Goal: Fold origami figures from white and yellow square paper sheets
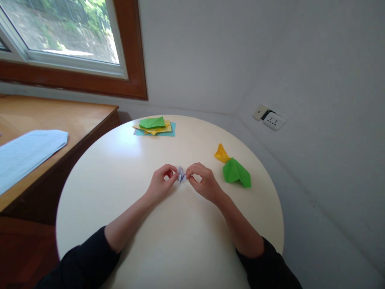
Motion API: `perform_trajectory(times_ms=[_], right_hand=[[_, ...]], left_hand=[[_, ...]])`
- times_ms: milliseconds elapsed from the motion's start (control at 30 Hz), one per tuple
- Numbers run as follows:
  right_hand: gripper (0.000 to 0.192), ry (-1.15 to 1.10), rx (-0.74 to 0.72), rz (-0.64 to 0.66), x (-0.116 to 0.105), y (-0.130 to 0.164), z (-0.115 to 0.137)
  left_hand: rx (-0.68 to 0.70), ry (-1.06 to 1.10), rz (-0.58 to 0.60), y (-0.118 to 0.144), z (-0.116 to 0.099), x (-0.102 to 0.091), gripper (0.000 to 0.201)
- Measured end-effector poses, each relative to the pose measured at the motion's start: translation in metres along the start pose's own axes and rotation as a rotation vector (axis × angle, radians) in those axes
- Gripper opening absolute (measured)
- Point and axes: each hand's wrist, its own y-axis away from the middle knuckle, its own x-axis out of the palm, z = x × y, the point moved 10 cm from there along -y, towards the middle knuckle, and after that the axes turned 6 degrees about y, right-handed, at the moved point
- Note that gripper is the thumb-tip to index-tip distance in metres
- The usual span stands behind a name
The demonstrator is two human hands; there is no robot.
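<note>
A small folded piece of pale purple paper [181, 175] is held between my two hands, over the middle of the round white table [168, 249]. My left hand [163, 180] pinches its left side between thumb and fingers. On the other side, my right hand [203, 180] grips the right edge in a similar pinch. The paper has several creased, pointed flaps, and its ends are hidden by my fingertips. To the right of my right hand lie a green folded paper [236, 173] and a yellow folded paper [221, 153], which touch or overlap.
Toward the table's far edge sits a stack of coloured paper [172, 129], green on top of yellow and blue. A wooden desk [90, 116] with a light blue cloth-like item [33, 150] stands at left. A wall socket [274, 120] is at right.
</note>
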Motion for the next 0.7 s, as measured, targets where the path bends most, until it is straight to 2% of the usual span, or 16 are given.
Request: perform_trajectory(times_ms=[700], right_hand=[[0.024, 0.032, 0.020, -0.006, 0.007, 0.008, -0.007]], left_hand=[[-0.197, 0.202, -0.176, -0.002, 0.025, -0.016, 0.018]])
